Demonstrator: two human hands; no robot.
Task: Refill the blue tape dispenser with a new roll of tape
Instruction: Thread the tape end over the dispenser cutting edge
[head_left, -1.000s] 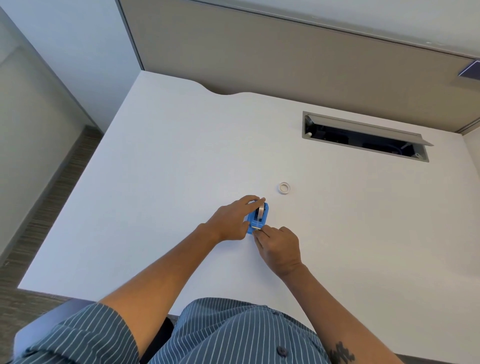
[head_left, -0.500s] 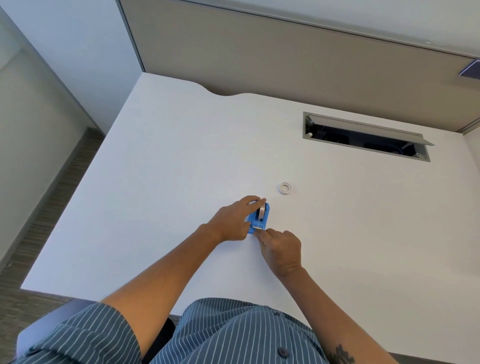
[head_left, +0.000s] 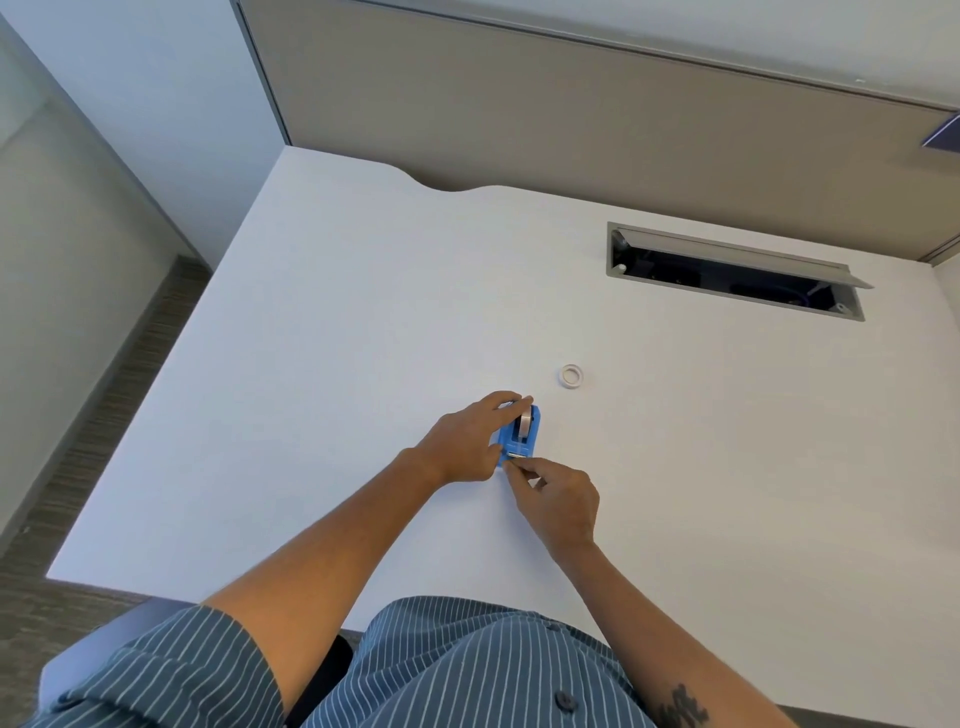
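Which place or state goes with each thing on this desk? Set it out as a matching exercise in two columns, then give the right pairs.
Things
1. blue tape dispenser
2. small white ring
3. cable hatch
4. right hand

Places or states
A. lies alone on the desk, beyond the dispenser
B. lid raised, set into the desk at the far right
C. held steady at its side by the left hand
D. fingertips pinched at the dispenser's near end

Pairs: 1-C, 2-A, 3-B, 4-D
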